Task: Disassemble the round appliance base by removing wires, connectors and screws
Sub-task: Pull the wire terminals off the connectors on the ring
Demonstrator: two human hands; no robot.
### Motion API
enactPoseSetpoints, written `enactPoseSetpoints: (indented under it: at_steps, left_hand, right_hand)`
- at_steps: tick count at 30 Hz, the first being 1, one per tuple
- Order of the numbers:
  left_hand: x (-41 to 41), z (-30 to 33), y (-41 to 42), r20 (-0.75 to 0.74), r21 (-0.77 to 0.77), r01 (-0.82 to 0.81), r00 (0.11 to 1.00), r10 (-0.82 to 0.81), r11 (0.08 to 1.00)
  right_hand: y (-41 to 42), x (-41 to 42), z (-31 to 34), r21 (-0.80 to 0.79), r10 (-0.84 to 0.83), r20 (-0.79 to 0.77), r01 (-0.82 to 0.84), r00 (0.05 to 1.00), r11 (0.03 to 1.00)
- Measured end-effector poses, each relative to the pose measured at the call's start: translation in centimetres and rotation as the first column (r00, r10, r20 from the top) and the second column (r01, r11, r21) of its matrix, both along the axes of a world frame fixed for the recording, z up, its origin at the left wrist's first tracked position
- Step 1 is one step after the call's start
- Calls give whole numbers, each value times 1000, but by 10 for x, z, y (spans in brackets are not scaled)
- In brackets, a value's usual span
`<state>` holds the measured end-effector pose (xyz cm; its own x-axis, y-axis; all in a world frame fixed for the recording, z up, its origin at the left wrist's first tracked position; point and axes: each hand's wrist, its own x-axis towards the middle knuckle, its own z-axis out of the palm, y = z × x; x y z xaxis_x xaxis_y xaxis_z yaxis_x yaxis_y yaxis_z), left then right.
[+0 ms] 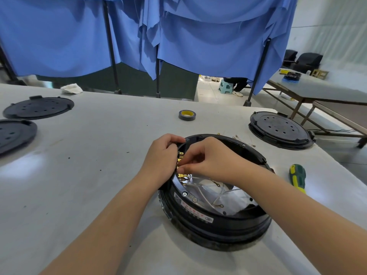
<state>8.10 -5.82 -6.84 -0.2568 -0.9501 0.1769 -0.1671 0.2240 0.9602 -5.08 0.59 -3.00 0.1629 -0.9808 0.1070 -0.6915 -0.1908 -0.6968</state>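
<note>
The round black appliance base (214,225) lies open on the white table, showing a shiny metal inside with white wires (210,197) and ring terminals. On its left inner wall sits a connector block with brass terminals (181,157). My left hand (161,155) grips the rim of the base beside that block, fingers curled over the edge. My right hand (208,159) reaches in from the right and pinches a brass terminal at the block. A silver screw (184,194) shows on the near inner rim.
A green and yellow screwdriver (297,178) lies right of the base. A roll of tape (187,115) sits behind it. Black round covers lie at the back right (280,130) and far left (38,107). Small loose terminals (238,138) lie behind the base. Blue curtains hang beyond the table edge.
</note>
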Motion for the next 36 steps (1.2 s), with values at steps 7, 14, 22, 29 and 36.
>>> enactPoseSetpoints:
  at_steps: [7, 14, 22, 29, 36]
  left_hand:
    - [0, 1, 1, 7, -3, -5, 1000, 5, 1000]
    - [0, 2, 2, -14, 10, -6, 1000, 6, 1000]
    - [1, 3, 4, -36, 22, 12, 999, -11, 1000]
    - [0, 3, 4, -30, 10, 12, 999, -12, 1000]
    - [1, 1, 3, -19, -9, 16, 1000, -16, 1000]
  right_hand:
    - [-2, 0, 0, -2, 8, -27, -8, 1000, 1000]
    - [-2, 0, 0, -24, 20, -83, -22, 996, 999]
    - [-1, 1, 1, -12, 52, -58, -52, 997, 999]
    - [-1, 2, 1, -26, 69, -74, -71, 995, 997]
    - [1, 1, 2, -1, 40, -47, -40, 998, 999]
